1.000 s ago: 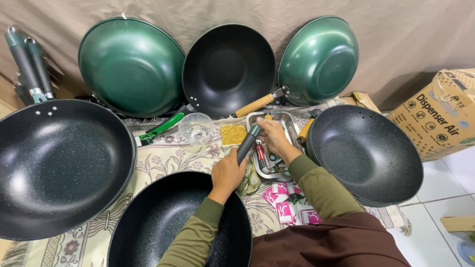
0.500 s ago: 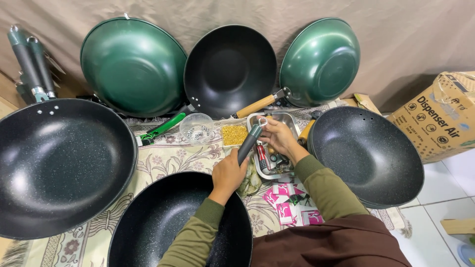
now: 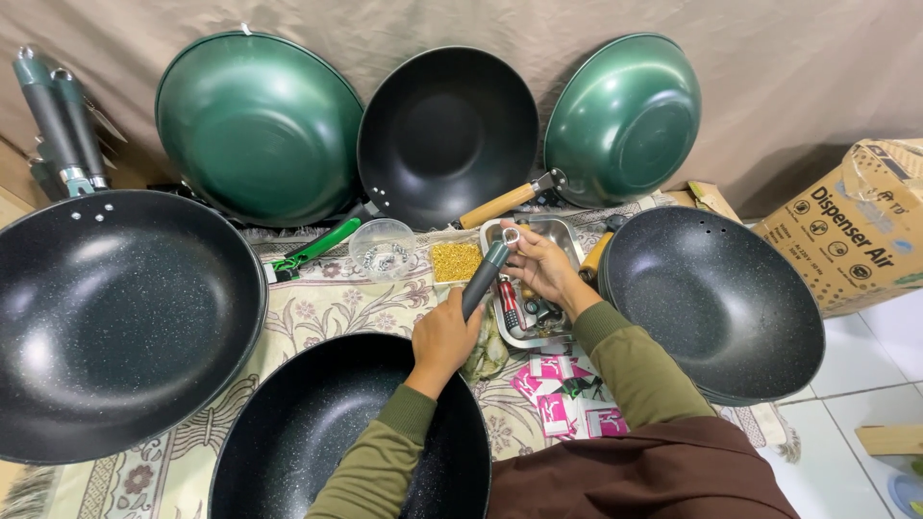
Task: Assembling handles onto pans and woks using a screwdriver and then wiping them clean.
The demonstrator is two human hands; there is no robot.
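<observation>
My left hand (image 3: pixel 444 338) grips the lower end of a dark grey pan handle (image 3: pixel 484 278), held tilted up to the right above the rim of a black speckled wok (image 3: pixel 317 432). My right hand (image 3: pixel 541 266) pinches the metal ring tip of that handle with its fingertips. Under my right hand sits a steel tray (image 3: pixel 558 231) with small tools and parts in it. Both sleeves are olive green.
Black woks lie at left (image 3: pixel 106 317) and right (image 3: pixel 716 303). Two green woks (image 3: pixel 255 130) (image 3: pixel 625 115) and a black one (image 3: pixel 447 135) lean on the cloth backdrop. A clear bowl of hardware (image 3: pixel 382 249), a tub of brass bits (image 3: pixel 456 260), pink packets (image 3: pixel 558 404), a cardboard box (image 3: pixel 856 226).
Both hands stay on the handle; my right fingers have shifted slightly at its ring tip. The view has barely moved.
</observation>
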